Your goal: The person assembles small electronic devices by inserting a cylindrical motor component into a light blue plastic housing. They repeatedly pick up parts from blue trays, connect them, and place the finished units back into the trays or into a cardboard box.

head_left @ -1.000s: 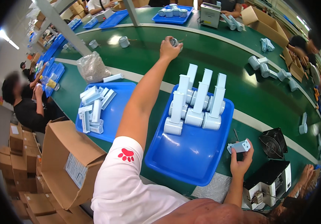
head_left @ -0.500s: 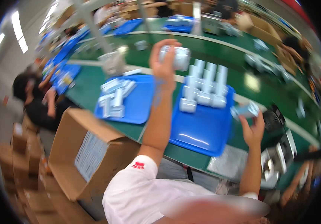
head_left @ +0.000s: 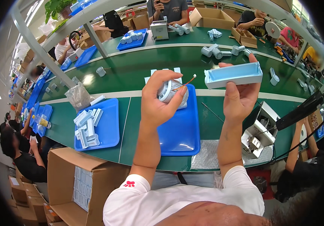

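Note:
My left hand (head_left: 155, 105) is closed round a round, pale plastic housing (head_left: 166, 91). Thin orange and dark wires (head_left: 185, 83) stick out of it, ending in a small white connector. My right hand (head_left: 239, 100) grips a long, pale blue plastic shell (head_left: 233, 75) from below, its hollow side showing and the thumb on its near wall. The two parts are apart, both held above the bench. Beneath my left hand lies a blue tray (head_left: 179, 133). Pale blue pieces (head_left: 177, 70) at its far end are mostly hidden by that hand.
On the left, another blue tray (head_left: 111, 132) holds several pale blue shells (head_left: 90, 124). A clear plastic bag (head_left: 78, 97) sits behind it. An open carton (head_left: 62, 177) stands below the bench. To the right are a metal fixture (head_left: 261, 130) and bubble wrap (head_left: 207, 152). Other people work around the bench.
The view has turned and levelled. My left hand has come down nearer me, and wires now show on the housing. My right hand has risen, with the shell's hollow side now showing.

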`<state>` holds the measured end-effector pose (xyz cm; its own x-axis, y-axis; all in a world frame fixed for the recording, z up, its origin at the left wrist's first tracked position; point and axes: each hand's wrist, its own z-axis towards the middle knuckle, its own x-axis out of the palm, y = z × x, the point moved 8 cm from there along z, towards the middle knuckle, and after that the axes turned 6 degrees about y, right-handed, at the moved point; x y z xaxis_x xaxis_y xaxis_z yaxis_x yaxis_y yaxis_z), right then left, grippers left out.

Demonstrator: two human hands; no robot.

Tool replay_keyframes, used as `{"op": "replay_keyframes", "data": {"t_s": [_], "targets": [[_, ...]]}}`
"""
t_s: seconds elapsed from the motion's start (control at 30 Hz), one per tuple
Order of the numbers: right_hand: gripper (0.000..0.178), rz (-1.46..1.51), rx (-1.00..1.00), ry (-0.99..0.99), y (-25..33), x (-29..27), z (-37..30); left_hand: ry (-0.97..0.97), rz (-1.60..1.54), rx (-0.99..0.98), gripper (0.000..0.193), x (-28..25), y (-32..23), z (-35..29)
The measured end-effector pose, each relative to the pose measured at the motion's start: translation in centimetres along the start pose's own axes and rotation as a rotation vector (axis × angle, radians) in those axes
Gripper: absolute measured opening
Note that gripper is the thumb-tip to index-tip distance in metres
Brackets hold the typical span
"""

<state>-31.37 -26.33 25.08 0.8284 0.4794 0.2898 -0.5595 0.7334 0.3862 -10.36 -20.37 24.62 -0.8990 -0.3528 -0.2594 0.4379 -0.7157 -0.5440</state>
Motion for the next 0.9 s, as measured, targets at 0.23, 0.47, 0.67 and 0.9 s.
{"op": "replay_keyframes", "data": {"t_s": [0.23,0.47,0.67,0.9], "targets": [[0.080,0.054,0.041,0.037,-0.6,0.3,0.2,0.068,0.079,0.001,0.032,0.6,-0.2,0.1],[0.082,-0.054,0.103,0.125,-1.4,1.5,-0.1,0.083,0.100,0.002,0.040,0.2,-0.3,0.2],[0.082,-0.067,0.152,0.194,-1.7,3.5,-0.8,0.104,0.046,-0.027,0.061,0.0,0.0,0.2],[0.081,-0.251,0.066,0.282,-1.5,5.3,-2.1,0.040,0.109,-0.112,0.060,-0.3,0.6,-0.1]]}}
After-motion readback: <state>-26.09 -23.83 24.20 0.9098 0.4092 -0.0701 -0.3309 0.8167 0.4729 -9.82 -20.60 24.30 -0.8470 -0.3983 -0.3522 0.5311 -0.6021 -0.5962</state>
